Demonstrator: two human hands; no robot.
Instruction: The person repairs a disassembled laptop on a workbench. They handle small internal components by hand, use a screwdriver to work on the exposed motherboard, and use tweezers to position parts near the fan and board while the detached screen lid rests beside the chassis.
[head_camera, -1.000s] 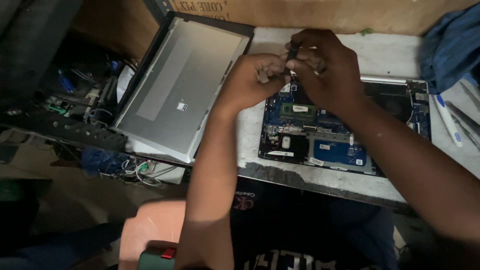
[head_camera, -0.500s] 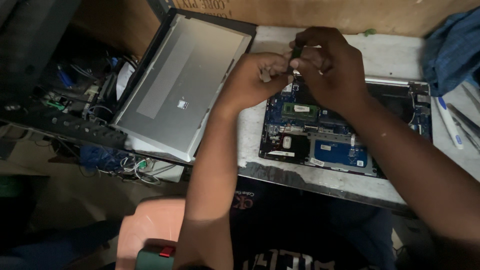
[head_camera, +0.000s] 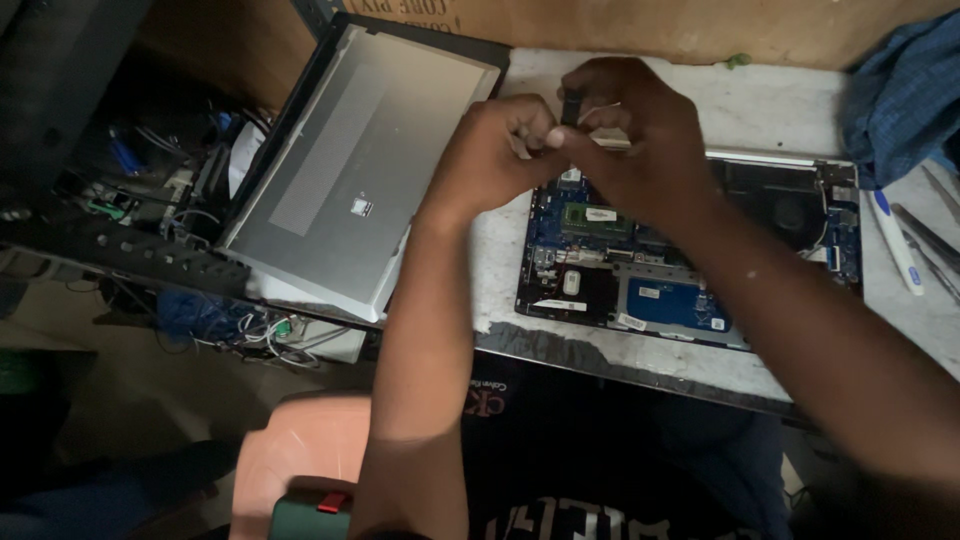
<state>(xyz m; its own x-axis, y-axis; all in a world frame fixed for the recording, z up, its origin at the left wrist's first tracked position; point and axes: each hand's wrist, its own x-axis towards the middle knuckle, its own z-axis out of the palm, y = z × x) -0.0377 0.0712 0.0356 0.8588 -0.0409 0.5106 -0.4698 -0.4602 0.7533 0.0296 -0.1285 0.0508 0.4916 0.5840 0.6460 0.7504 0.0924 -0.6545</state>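
I see my left hand (head_camera: 495, 150) and right hand (head_camera: 635, 135) pinching one small dark part (head_camera: 571, 106) between fingertips, above one opened laptop base (head_camera: 690, 270), bare tabletop (head_camera: 780, 100) beyond, one grey lid (head_camera: 365, 170) leftward.

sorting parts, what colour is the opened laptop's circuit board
Blue circuit board, clearest in the head view.

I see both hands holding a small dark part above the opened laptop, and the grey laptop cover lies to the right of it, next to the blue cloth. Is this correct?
Not quite. In the head view the grey laptop cover lies to the left of the opened laptop, not the right. The rest holds: the left hand and right hand pinch a small dark part above the laptop's exposed board, and the blue cloth sits at the right.
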